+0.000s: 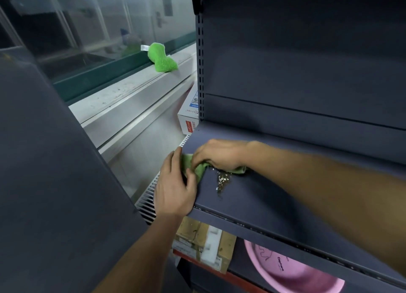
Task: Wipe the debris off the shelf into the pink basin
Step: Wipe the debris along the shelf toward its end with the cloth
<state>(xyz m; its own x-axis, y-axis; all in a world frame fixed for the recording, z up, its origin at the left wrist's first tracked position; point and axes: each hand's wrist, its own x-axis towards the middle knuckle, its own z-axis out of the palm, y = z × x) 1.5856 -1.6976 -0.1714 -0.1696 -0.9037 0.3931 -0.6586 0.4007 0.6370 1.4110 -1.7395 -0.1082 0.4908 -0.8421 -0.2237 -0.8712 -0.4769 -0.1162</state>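
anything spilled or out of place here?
Yes. A small pile of light crumbly debris lies on the dark shelf, just in front of the green cloth that both hands hold. The pink basin sits on the level below, not under the shelf's edge by the pile. A second green cloth lies on the ledge at left.

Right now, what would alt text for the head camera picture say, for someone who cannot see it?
Two bare hands, right hand and left hand, hold a green cloth at the left end of a dark shelf, beside a small pile of debris. A pink basin sits on the level below.
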